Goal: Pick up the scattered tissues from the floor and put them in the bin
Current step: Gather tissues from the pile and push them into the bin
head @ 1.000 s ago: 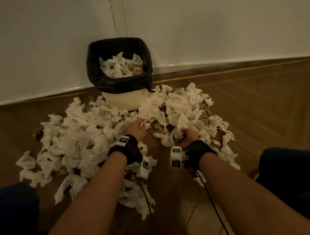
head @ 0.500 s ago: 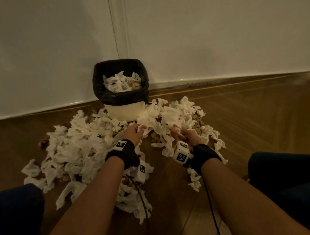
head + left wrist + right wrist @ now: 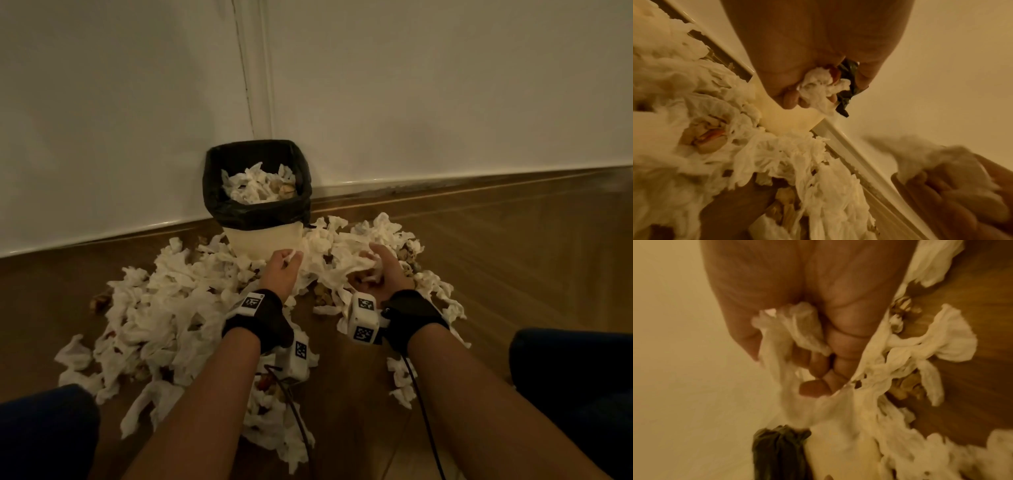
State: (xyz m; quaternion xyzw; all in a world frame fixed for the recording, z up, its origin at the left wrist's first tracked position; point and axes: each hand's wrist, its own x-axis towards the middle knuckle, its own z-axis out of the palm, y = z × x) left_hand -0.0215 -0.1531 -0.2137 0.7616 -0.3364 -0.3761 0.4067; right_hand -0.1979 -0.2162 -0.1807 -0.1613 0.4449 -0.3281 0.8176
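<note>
Head view: the left hand [image 3: 281, 270] is curling into a fist around a small crumpled tissue wad [image 3: 292, 256], just in front of the bin [image 3: 263, 240], a squarish cream container lined with a wrinkled black plastic bag [image 3: 253, 216]. The bin is standing against the white wall [image 3: 445, 85] at a vertical seam and is holding a loose mound of binned tissues [image 3: 255, 188] inside its rim. The right hand [image 3: 385, 274], palm turned inward, is gripping a long, stretched tissue sheet [image 3: 346, 267] with fingers bent around it; the sheet is trailing leftward toward the other hand.

Scattered tissues [image 3: 164, 308], white, thin and heavily creased, are lying in a broad fan on the brown wooden floor [image 3: 513, 257], piling against the base of the bin and spreading to both sides. Small tan scraps [image 3: 409, 255] are showing among them; what they are cannot be told.

Left wrist view: the fingers [image 3: 791, 99] are closing on the wad [image 3: 818, 84], with the black liner [image 3: 846, 97] visible behind.

Right wrist view, blurred: the curled fingers [image 3: 818, 366] are pinching the soft, semi-transparent sheet [image 3: 789, 340] against the palm.

Both forearms are wearing black wrist straps [image 3: 260, 322] carrying white camera blocks [image 3: 363, 318] with printed square markers
</note>
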